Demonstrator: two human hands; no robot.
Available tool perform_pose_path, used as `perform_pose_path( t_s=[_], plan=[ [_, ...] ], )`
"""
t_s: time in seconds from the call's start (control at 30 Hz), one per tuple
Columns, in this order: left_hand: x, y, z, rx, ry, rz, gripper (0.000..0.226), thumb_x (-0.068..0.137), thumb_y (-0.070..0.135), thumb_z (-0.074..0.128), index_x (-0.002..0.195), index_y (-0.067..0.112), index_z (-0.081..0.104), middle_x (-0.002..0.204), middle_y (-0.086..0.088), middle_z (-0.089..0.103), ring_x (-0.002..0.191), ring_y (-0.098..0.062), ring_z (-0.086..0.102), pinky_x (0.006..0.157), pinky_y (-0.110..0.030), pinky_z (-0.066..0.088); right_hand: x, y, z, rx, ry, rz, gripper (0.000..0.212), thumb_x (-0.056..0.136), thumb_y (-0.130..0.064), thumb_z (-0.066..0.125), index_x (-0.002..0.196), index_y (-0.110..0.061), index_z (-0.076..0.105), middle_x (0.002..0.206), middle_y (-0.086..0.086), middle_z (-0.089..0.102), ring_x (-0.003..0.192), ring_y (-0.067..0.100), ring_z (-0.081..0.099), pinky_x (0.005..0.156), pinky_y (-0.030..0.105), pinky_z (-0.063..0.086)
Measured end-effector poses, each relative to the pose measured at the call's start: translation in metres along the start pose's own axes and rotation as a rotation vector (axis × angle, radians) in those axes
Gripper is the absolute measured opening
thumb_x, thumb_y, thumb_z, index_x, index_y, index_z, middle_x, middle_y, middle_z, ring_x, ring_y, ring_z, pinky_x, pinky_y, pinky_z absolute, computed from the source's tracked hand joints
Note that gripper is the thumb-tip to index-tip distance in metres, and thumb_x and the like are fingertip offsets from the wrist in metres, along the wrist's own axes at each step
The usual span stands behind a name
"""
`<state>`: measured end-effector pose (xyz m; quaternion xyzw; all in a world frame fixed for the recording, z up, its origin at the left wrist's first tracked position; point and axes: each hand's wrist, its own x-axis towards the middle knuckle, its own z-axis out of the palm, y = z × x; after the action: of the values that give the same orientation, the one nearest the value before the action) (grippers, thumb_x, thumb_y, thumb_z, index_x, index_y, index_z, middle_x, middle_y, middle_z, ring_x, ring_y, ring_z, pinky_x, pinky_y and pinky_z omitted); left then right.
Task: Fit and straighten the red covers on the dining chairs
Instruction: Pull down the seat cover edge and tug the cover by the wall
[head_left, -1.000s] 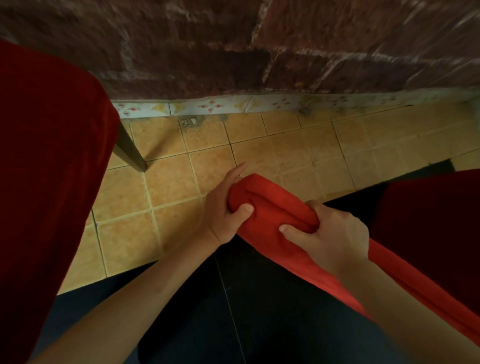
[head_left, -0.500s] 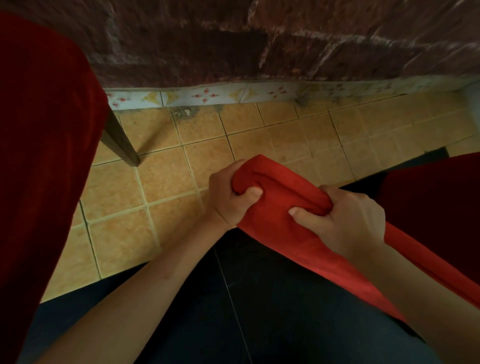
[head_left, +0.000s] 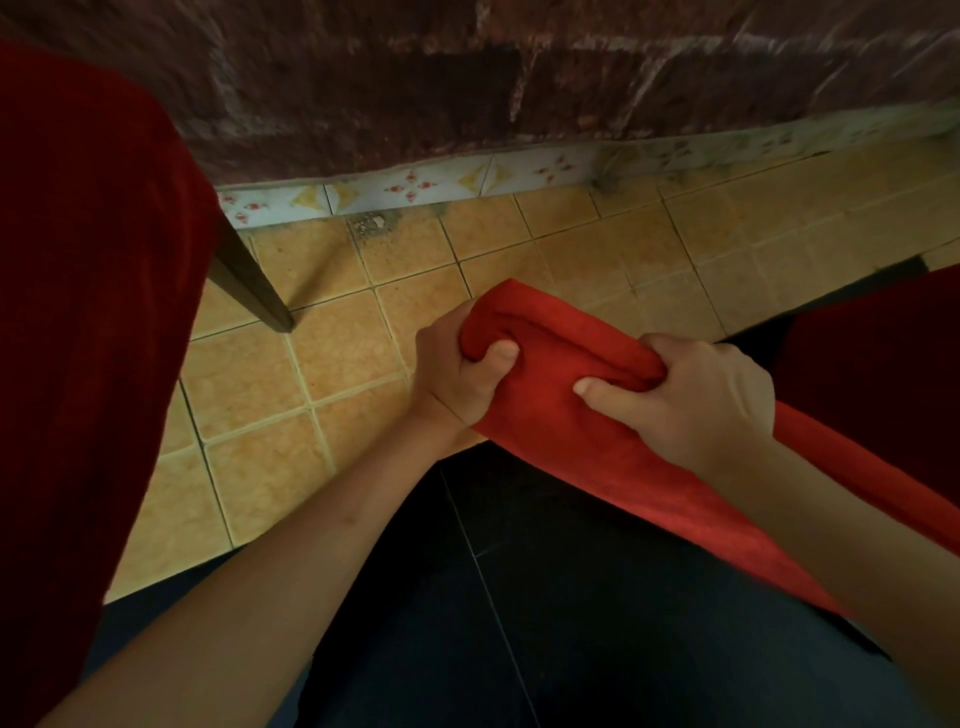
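You have the loose red cover (head_left: 561, 415) bunched in both hands over the tiled floor (head_left: 337, 364), in front of the brick wall (head_left: 467, 78). Your left hand (head_left: 457, 379) is wrapped round the rounded far end of the cloth, thumb pressed across its top and fingers hidden behind the fold. Your right hand (head_left: 696, 400) pinches a gathered ridge just beside it, thumb on the near face and fingers curled over the far side. Both grips are closed firmly on fabric, and neither hand has anything else in it. The cover's long axis runs on a diagonal: from the bunched end at your left hand it trails down and to your right, passing under your right forearm and out of view at the lower right. So nearly all the slack lies on your right side, behind the right grip. The chair at your left (head_left: 93, 312) already wears dark red cloth, with one bare leg (head_left: 249, 286) showing below it, and it is nearer your left hand. A second dark red shape at the right edge (head_left: 883, 364) sits nearer your right hand, though what it is cannot be made out. Before fitting, you will probably need to find the cover's opening in the bunched end and spread it, judging by how tightly it is rolled. No brand, label or readable writing shows anywhere; the skirting tiles (head_left: 415, 184) carry only a flower pattern.
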<state>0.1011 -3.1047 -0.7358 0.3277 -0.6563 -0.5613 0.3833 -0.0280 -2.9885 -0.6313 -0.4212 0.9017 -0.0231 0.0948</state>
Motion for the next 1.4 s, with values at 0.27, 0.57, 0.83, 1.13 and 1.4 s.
perform_pose_path(
  t_s=[0.27, 0.57, 0.83, 1.13, 1.4],
  plan=[
    [-0.004, 0.012, -0.002, 0.059, -0.016, -0.01, 0.074, 0.07, 0.092, 0.029, 0.075, 0.023, 0.054, 0.064, 0.022, 0.051, 0.062, 0.011, 0.055, 0.059, -0.007, 0.038, -0.005, 0.001, -0.006, 0.014, -0.014, -0.009, 0.074, 0.05, -0.094, 0.03, 0.066, -0.028, 0.059, 0.054, -0.019, 0.048, 0.05, -0.002, 0.038, 0.051, 0.019, 0.026],
    [0.003, 0.053, -0.02, 0.0, -0.005, -0.006, 0.048, 0.075, 0.089, 0.025, 0.069, 0.043, 0.039, 0.054, 0.023, 0.039, 0.057, 0.017, 0.05, 0.055, -0.001, 0.031, -0.013, -0.012, -0.036, 0.067, -0.033, 0.009, 0.074, 0.048, -0.095, 0.035, 0.063, -0.026, 0.056, 0.056, -0.016, 0.051, 0.05, -0.001, 0.037, 0.052, 0.024, 0.028],
    [0.024, 0.121, -0.027, 0.08, -0.045, 0.059, 0.062, 0.071, 0.091, 0.027, 0.069, 0.032, 0.046, 0.057, 0.026, 0.042, 0.057, 0.019, 0.048, 0.056, -0.001, 0.03, -0.021, -0.019, -0.094, 0.155, 0.022, 0.017, 0.076, 0.044, -0.092, 0.034, 0.064, -0.024, 0.06, 0.058, -0.015, 0.053, 0.058, 0.014, 0.05, 0.061, 0.028, 0.037],
    [0.025, 0.193, -0.011, 0.236, -0.096, 0.196, 0.1, 0.066, 0.096, 0.023, 0.075, 0.005, 0.064, 0.065, 0.013, 0.053, 0.061, -0.008, 0.052, 0.06, -0.012, 0.036, -0.048, 0.003, -0.154, 0.252, 0.071, 0.021, 0.063, 0.046, -0.09, 0.038, 0.06, -0.031, 0.054, 0.055, -0.019, 0.05, 0.055, 0.01, 0.048, 0.061, 0.027, 0.037],
    [0.03, 0.274, 0.023, 0.284, -0.141, 0.316, 0.098, 0.069, 0.093, 0.027, 0.075, 0.003, 0.066, 0.069, 0.005, 0.057, 0.065, -0.002, 0.052, 0.062, -0.013, 0.036, -0.067, 0.039, -0.211, 0.297, 0.17, 0.094, 0.075, 0.045, -0.09, 0.039, 0.065, -0.023, 0.064, 0.055, -0.018, 0.049, 0.055, 0.011, 0.047, 0.061, 0.026, 0.035]
  ],
)
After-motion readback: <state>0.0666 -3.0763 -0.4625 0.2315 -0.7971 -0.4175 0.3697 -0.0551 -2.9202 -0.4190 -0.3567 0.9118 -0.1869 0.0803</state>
